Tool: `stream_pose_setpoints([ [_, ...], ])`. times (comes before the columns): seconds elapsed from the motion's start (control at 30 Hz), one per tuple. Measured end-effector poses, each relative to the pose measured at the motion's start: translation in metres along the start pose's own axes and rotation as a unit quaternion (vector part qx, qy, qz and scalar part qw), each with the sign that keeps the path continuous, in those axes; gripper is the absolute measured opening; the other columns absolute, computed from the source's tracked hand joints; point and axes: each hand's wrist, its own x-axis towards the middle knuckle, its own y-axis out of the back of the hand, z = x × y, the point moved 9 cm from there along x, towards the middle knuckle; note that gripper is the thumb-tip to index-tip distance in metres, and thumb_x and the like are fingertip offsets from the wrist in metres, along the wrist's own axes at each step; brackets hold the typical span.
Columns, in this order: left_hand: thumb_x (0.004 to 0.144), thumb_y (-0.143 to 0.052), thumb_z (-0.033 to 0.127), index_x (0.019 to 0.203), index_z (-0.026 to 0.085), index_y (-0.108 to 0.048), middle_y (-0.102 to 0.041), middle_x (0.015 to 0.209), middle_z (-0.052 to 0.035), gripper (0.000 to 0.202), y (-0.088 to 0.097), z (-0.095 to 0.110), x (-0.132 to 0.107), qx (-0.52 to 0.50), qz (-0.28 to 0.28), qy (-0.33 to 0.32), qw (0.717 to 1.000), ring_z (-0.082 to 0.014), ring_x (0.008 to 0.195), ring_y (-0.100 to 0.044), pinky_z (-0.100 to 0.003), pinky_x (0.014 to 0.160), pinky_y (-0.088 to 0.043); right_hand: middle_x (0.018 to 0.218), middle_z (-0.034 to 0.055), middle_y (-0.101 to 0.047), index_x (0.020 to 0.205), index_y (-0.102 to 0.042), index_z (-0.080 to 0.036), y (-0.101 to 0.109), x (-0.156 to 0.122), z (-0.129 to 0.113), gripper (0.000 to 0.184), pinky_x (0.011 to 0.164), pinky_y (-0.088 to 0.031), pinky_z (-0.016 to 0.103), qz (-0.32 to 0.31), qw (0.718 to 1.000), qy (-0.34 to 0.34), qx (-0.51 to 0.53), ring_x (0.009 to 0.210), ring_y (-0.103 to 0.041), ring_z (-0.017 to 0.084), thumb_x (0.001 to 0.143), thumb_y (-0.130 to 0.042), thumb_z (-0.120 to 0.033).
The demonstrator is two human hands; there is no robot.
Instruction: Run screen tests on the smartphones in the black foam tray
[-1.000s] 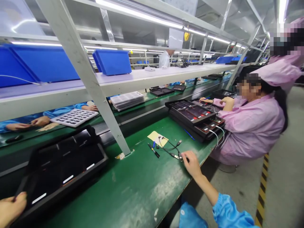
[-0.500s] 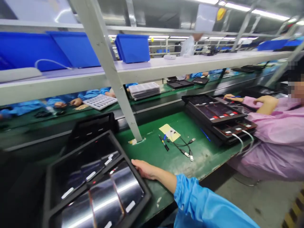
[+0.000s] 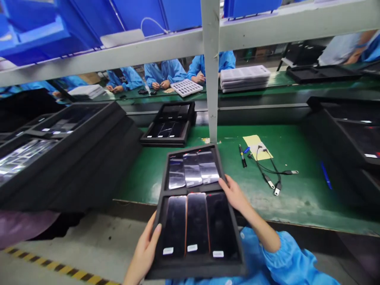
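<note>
Between my two hands is a black foam tray [image 3: 194,267], tilted, its far end over the green bench and its near end close to my body. Smartphones [image 3: 197,225] lie in its two compartments, with small white labels on the front row. My left hand [image 3: 145,245] grips the tray's left side near the front, thumb over the rim. On the opposite side my right hand [image 3: 233,192] holds the edge around the middle, thumb on top. The fingers underneath are hidden.
Tall stacked black trays [image 3: 89,158] of phones stand on the left, and another stack [image 3: 341,130] on the right. Behind sits a smaller phone tray [image 3: 169,124]. Cables [image 3: 268,172], a marker [image 3: 242,155] and a blue pen [image 3: 326,175] lie on the bench. A shelf post [image 3: 211,79] rises ahead; co-workers sit beyond.
My view has swung left. The tray now appears nearer the middle and squarer to me, and my left hand has come into view holding it. My right hand stays on its edge.
</note>
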Motion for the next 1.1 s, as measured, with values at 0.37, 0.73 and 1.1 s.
stream_pose_setpoints([
  [0.37, 0.108, -0.053, 0.048, 0.141, 0.023, -0.069, -0.073, 0.12, -0.0118, 0.045, -0.055, 0.136, 0.092, 0.197, -0.027, -0.205, 0.958, -0.0298, 0.116, -0.069, -0.049, 0.105, -0.057, 0.127, 0.0219, -0.066, 0.138, -0.07, -0.014, 0.102, 0.011, -0.031, 0.06, 0.108, -0.045, 0.053, 0.17, 0.934, 0.067, -0.307, 0.123, -0.058, 0.038, 0.102, -0.054, -0.059],
  [0.73, 0.105, -0.057, 0.048, 0.153, 0.001, -0.057, -0.079, 0.102, -0.0272, 0.067, -0.152, 0.222, 0.173, 0.435, -0.038, -0.214, 0.874, -0.0449, 0.11, -0.067, -0.053, 0.095, -0.05, 0.123, 0.0301, -0.072, 0.148, -0.061, -0.005, 0.048, 0.071, -0.058, 0.063, 0.103, -0.045, 0.06, 0.121, 0.883, 0.059, -0.449, 0.128, -0.055, 0.045, 0.107, -0.048, -0.051],
  [1.1, 0.106, -0.055, 0.051, 0.165, 0.014, -0.044, -0.076, 0.129, -0.0256, 0.071, -0.14, 0.182, 0.185, 0.231, -0.126, -0.105, 0.959, -0.0391, 0.109, -0.077, -0.049, 0.092, -0.055, 0.125, 0.0292, -0.074, 0.155, -0.052, 0.001, 0.045, 0.062, -0.059, 0.059, 0.114, -0.039, 0.063, 0.11, 0.864, 0.094, -0.483, 0.142, -0.047, 0.046, 0.109, -0.041, -0.035],
])
